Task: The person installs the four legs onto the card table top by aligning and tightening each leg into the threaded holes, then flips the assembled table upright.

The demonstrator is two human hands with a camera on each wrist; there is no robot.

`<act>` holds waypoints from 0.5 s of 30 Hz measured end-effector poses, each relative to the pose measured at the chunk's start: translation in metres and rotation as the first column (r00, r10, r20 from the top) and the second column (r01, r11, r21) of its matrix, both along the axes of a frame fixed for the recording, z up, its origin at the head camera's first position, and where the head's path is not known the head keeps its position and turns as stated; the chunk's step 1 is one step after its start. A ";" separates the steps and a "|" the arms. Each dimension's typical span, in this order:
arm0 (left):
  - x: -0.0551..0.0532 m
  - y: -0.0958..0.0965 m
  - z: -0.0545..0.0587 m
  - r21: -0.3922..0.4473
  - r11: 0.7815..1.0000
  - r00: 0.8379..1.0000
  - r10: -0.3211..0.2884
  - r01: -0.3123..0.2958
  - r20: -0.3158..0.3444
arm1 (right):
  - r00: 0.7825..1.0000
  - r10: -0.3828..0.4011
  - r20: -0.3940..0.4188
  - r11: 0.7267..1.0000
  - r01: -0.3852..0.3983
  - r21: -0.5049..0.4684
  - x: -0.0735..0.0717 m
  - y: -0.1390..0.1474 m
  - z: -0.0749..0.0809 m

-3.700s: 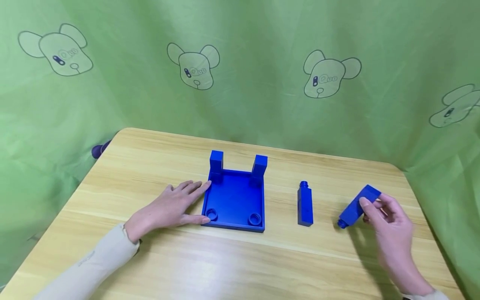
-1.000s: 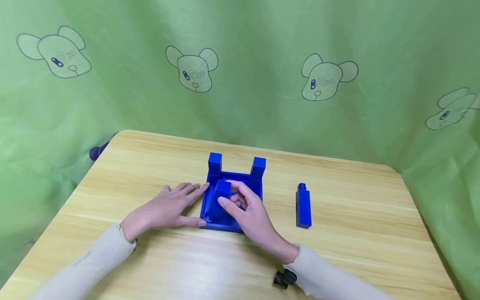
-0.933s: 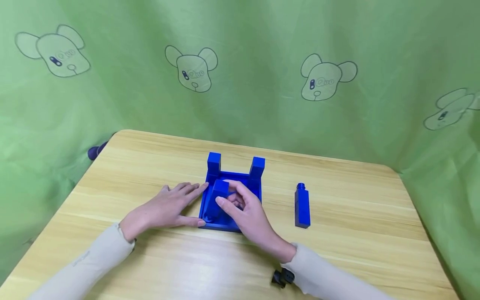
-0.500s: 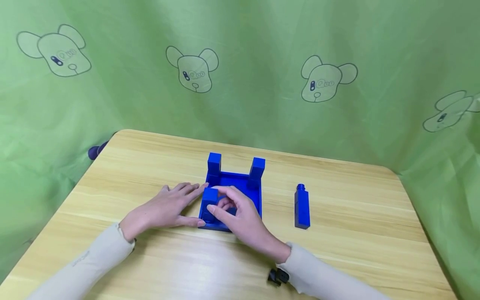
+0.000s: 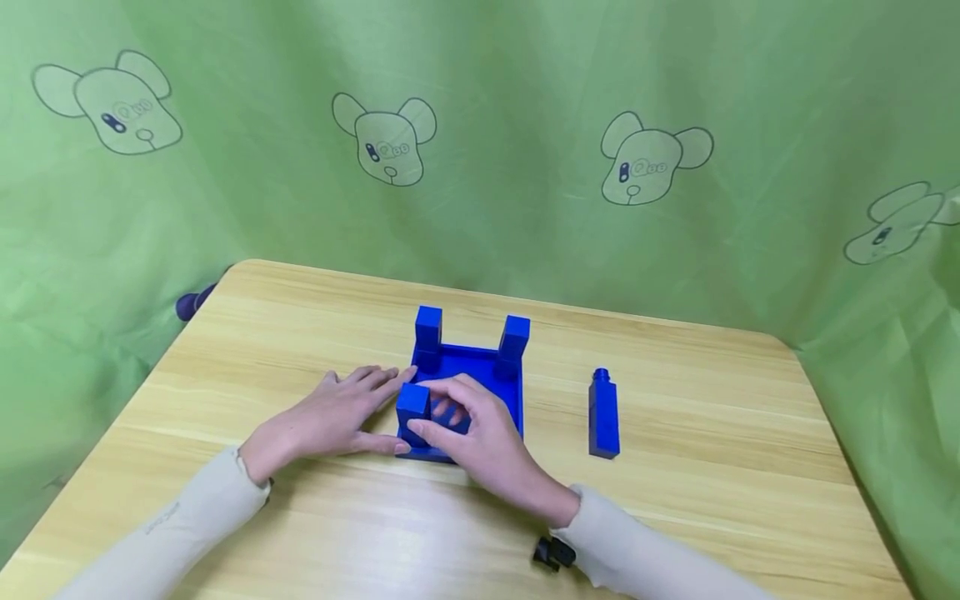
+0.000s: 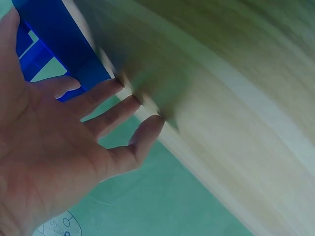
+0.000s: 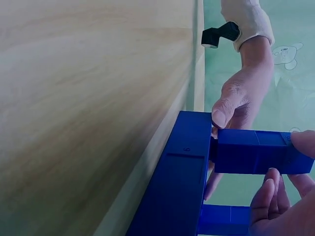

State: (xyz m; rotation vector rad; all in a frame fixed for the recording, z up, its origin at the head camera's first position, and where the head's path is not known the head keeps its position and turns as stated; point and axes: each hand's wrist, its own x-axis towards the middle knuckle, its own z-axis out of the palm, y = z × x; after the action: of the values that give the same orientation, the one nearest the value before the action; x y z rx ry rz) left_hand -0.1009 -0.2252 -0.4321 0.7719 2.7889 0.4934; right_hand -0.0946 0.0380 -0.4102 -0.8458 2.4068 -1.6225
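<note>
A blue square panel (image 5: 476, 367) with raised edges lies on the table, with two upright blue legs, the far-left leg (image 5: 429, 329) and the far-right leg (image 5: 513, 337), at its back corners. My right hand (image 5: 487, 437) pinches a third leg (image 5: 413, 398) between thumb and fingers, upright over the near-left corner. In the right wrist view this leg's narrow neck (image 7: 213, 149) is at the panel's corner; its tip is hidden. My left hand (image 5: 322, 421) lies spread at the panel's left side, forefinger and thumb touching its edge. A fourth leg (image 5: 603, 417) lies to the right.
The wooden table (image 5: 712, 433) has rounded far corners. Behind it hangs a green curtain (image 5: 510, 150) with printed mouse faces. A dark rounded object (image 5: 192, 304) shows past the left table edge. A black wrist device (image 5: 553, 552) hangs under my right sleeve.
My right hand has brought the leg from the table's right side over to the panel's near-left corner, turning it from tilted to upright and lowering it. My left hand has stayed in place.
</note>
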 end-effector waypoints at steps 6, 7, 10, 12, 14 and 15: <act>0.000 0.001 -0.002 0.003 1.000 1.000 0.005 -0.005 0.000 | 0.999 -0.013 -0.033 1.000 0.012 -0.007 0.000 0.001 -0.001; 0.000 0.001 -0.001 0.002 1.000 1.000 0.004 -0.004 0.000 | 0.999 -0.010 -0.034 1.000 0.010 -0.009 -0.001 0.001 -0.002; 0.000 0.001 -0.001 -0.003 1.000 1.000 -0.001 0.001 -0.003 | 1.000 -0.004 -0.028 1.000 0.003 -0.011 -0.001 0.000 -0.003; 0.000 0.001 0.000 -0.001 1.000 1.000 -0.003 0.003 -0.003 | 1.000 0.001 -0.021 1.000 -0.001 -0.008 -0.002 -0.001 -0.004; 0.001 0.000 0.000 0.001 1.000 1.000 -0.004 0.004 -0.003 | 1.000 0.005 -0.017 1.000 -0.005 0.002 -0.002 -0.001 -0.004; 0.001 0.000 0.000 0.003 1.000 1.000 -0.004 0.004 -0.004 | 1.000 0.007 -0.018 1.000 -0.007 0.007 -0.003 -0.002 -0.004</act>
State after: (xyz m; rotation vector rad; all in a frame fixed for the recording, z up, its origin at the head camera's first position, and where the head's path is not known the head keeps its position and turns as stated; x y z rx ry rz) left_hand -0.1002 -0.2253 -0.4326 0.7803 2.7899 0.4964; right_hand -0.0971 0.0360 -0.4142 -0.8698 2.4174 -1.6103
